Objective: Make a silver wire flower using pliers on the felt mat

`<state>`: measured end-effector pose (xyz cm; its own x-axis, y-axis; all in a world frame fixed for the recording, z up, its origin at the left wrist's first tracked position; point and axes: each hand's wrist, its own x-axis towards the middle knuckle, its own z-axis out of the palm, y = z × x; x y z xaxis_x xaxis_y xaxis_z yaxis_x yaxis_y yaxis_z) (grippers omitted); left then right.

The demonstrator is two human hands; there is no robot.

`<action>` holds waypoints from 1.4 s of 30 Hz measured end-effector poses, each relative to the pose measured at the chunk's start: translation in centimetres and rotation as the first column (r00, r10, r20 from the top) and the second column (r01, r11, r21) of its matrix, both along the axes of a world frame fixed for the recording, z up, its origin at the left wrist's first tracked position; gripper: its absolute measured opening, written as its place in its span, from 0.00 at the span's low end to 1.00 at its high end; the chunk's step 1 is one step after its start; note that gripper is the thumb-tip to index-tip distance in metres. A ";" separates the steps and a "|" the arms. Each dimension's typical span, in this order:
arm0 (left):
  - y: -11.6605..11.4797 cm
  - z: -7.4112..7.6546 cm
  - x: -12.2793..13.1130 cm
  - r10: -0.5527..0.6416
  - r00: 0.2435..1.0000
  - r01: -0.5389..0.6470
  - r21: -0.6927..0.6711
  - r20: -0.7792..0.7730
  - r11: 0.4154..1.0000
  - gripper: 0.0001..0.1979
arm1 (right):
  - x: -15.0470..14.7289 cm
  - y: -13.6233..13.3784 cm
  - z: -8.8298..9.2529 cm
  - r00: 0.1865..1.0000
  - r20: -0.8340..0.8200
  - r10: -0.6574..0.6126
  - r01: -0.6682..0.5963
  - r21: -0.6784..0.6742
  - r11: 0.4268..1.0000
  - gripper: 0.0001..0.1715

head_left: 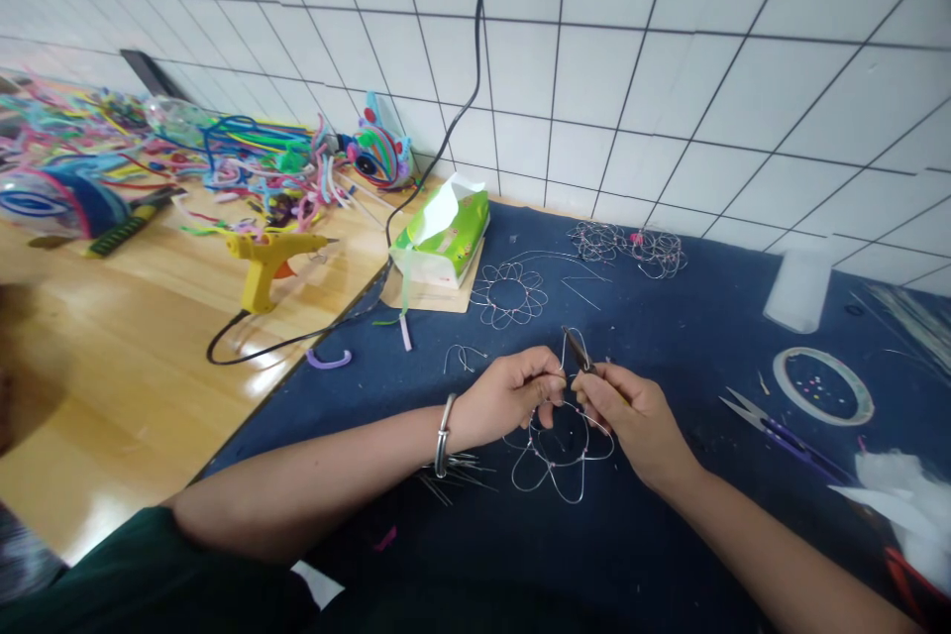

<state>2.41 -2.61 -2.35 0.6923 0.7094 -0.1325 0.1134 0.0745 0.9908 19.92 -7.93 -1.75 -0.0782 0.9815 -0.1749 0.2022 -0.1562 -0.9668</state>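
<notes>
Between my hands hangs a flower-shaped wire frame (551, 464) with looped petals around an inner ring dotted with small pinkish beads. My left hand (520, 388), with a silver bangle on the wrist, pinches the frame near its upper side. In my right hand (631, 416) is a pair of dark-jawed pliers (577, 351), whose tips point up and left beside an upper wire loop. My fingers cover the plier handles and part of the ring. A finished-looking wire flower (509, 296) lies flat behind my hands, and a small curled wire piece (465, 359) lies to the left.
Purple-handled scissors (794, 446) and a tape roll (823, 386) holding tiny beads lie right. Tissues (446, 230) and more wire flowers (628, 248) sit behind. A yellow glue gun (268, 267), its cord, and piled pipe cleaners (245, 154) are left. Cut wires (455, 475) lie below my left wrist.
</notes>
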 end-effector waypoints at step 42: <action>-0.1 1.1 -0.6 0.020 1.000 -0.020 0.004 0.001 1.000 0.11 | 0.3 -0.5 0.7 0.999 0.014 -0.036 0.036 0.004 0.999 0.15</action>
<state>1.77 -2.70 -1.29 0.6777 0.7239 -0.1295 0.1112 0.0731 0.9911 20.24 -8.44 -1.07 -0.0403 0.9843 -0.1720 0.2102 -0.1599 -0.9645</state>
